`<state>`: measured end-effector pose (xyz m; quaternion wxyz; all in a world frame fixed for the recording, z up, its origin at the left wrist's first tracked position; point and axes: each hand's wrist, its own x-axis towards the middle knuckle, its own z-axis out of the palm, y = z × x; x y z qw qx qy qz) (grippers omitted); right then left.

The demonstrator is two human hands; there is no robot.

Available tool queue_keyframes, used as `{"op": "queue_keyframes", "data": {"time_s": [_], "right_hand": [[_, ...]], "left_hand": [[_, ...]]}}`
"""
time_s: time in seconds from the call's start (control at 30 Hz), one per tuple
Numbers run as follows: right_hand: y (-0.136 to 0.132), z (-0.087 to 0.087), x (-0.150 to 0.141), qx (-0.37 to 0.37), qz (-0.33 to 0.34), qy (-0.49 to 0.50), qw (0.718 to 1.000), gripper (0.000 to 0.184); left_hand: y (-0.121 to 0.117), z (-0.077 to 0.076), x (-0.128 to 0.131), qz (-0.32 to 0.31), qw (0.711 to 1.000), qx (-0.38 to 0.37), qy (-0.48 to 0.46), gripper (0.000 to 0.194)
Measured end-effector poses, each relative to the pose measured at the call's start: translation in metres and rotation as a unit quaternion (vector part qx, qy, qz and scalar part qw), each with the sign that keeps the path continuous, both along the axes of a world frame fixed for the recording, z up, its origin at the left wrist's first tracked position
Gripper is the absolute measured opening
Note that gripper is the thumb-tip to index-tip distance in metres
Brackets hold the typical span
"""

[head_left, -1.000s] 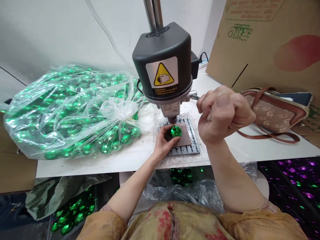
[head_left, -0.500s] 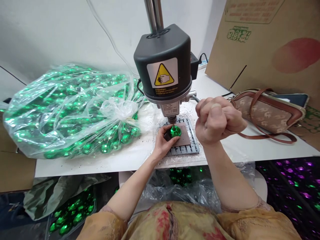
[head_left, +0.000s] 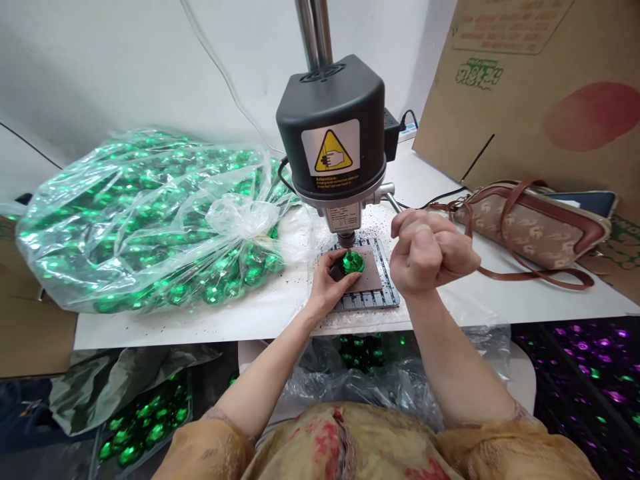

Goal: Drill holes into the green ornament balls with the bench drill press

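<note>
A shiny green faceted ball point(head_left: 354, 263) stands under the chuck of a black drill press point(head_left: 333, 127). My left hand point(head_left: 331, 281) grips it from the left, thumb in front and fingers behind. Under the ball is a brownish board point(head_left: 370, 277) on the slotted metal base point(head_left: 387, 293) of the press. My right hand point(head_left: 425, 252) is closed in a fist around the end of the press's feed lever point(head_left: 393, 199), whose grip is hidden in the fingers. The bit's tip meets the top of the ball; whether it is inside cannot be seen.
A big clear bag of green balls point(head_left: 150, 220) fills the table's left side. At the right lie a brown patterned handbag point(head_left: 535, 227) and a large cardboard box point(head_left: 500, 120). Below the table edge sit a tub of green balls point(head_left: 145, 420) and purple and green balls point(head_left: 590, 360).
My right fist has come down and slightly left with the lever. The left hand still holds the ball in about the same place. The view has shifted slightly.
</note>
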<state>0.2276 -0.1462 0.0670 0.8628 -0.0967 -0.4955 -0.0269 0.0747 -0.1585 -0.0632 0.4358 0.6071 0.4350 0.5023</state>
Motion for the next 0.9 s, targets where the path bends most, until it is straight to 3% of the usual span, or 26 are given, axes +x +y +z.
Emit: {"op": "queue_keyframes", "data": {"time_s": [0.2,0.33,0.4,0.47,0.53,0.6,0.67,0.73,0.8,0.9], "right_hand": [[0.001,0.051,0.000,-0.144,0.036,0.046,0.988,0.055],[0.002,0.070,0.003,-0.207,0.039,0.019,0.977,0.052],[0.001,0.070,0.003,-0.212,0.036,0.012,0.977,0.050],[-0.001,0.068,0.003,-0.207,0.038,0.011,0.978,0.051],[-0.001,0.066,0.003,-0.201,0.038,0.014,0.979,0.051],[-0.001,0.066,0.003,-0.198,0.037,0.017,0.979,0.052],[0.000,0.065,0.003,-0.198,0.037,0.019,0.979,0.051],[0.000,0.066,0.004,-0.199,0.038,0.022,0.979,0.050],[0.000,0.065,0.003,-0.193,0.041,0.028,0.980,0.051],[0.000,0.065,0.002,-0.184,0.035,0.035,0.982,0.049]], "left_hand": [[-0.007,0.008,0.003,0.047,0.997,0.044,0.032,0.050],[-0.042,0.010,0.002,0.106,0.970,0.175,0.130,0.039],[-0.072,0.004,0.000,0.053,0.941,0.277,0.190,0.038],[-0.101,-0.005,-0.002,-0.041,0.895,0.359,0.263,0.036],[-0.122,-0.015,-0.005,-0.118,0.847,0.396,0.334,0.037],[-0.129,-0.021,-0.011,-0.156,0.826,0.408,0.356,0.048],[-0.116,-0.017,-0.022,-0.148,0.834,0.418,0.328,0.058],[-0.083,-0.004,-0.039,-0.090,0.856,0.408,0.304,0.044],[-0.035,0.013,-0.056,-0.012,0.880,0.351,0.320,0.025],[0.050,0.035,-0.076,0.076,0.888,0.198,0.408,0.028]]}}
